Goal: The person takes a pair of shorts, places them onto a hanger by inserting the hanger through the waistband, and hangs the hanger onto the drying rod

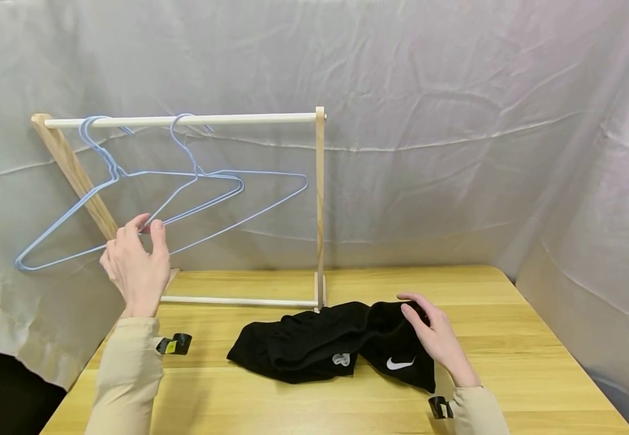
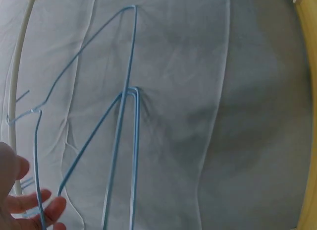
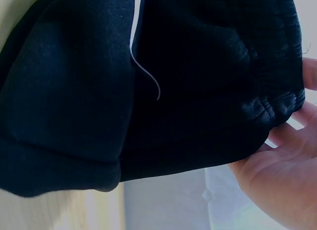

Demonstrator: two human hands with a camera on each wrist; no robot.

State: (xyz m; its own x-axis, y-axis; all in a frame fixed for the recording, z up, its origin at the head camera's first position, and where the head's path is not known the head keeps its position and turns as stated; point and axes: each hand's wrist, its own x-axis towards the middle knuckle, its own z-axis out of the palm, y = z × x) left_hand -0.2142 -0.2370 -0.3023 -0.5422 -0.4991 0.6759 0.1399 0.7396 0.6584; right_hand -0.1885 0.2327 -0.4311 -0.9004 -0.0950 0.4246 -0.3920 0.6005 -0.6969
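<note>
Several thin blue wire hangers point(image 1: 222, 173) hang from the rail of a small rack. Up beside the front hanger's wire is my left hand point(image 1: 139, 260), thumb and fingers spread apart. In the left wrist view the wire crosses in front of its fingers point(image 2: 53, 209), with the thumb away from it. A black garment point(image 1: 314, 338) lies bunched on the table, a white swoosh and a small white logo showing. My right hand point(image 1: 438, 335) holds its right end, thumb on the cloth; the right wrist view shows fingers behind the gathered elastic edge point(image 3: 270, 103).
The rack has a white top rail point(image 1: 254, 119), wooden side posts point(image 1: 320, 205) and a white lower bar point(image 1: 238, 301). It stands at the back left of the wooden table point(image 1: 510, 362). Grey cloth point(image 1: 455, 121) hangs behind and at the sides.
</note>
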